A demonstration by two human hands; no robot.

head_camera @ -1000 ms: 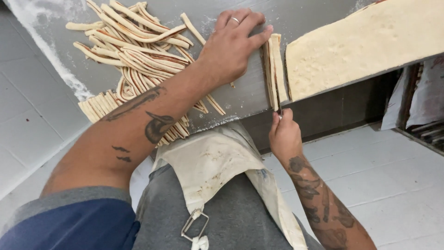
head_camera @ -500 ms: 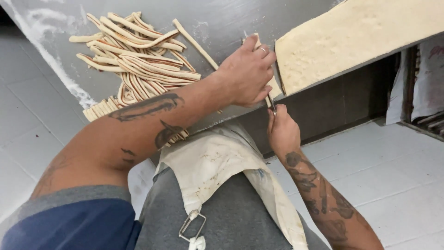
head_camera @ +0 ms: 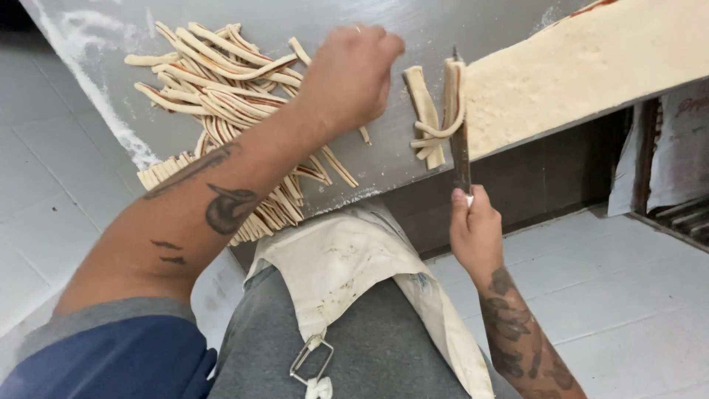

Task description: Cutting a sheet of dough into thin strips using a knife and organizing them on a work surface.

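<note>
Far left, a pile of cut dough strips (head_camera: 221, 96) lies heaped on the steel counter (head_camera: 413, 29), some w/ a reddish line along the edge, and a few hang over the near edge by the forearm. Flour is smeared along the counter's left border.

Next over, the left hand (head_camera: 351, 77) hovers above the counter just right of the pile, fingers curled into a loose fist, back of the hand to the camera; can't tell if that grip has anything in it. A ring shows on one finger.

Center-right, two fresh strips (head_camera: 432, 114) sit apart from the pile, one lying flat, one curling up against the knife (head_camera: 461, 140). The blade stands on edge, tip pointing away from the person, pressed right at the cut side of the big dough slab (head_camera: 591, 66), which fills the counter's right end up to its front edge.

Below, the right hand (head_camera: 476, 233) has its grip closed tight round the knife handle, just off the counter's front edge. A pale apron (head_camera: 347, 266) hangs over grey trousers, w/ a white tile floor (head_camera: 628, 295) to the right.
</note>
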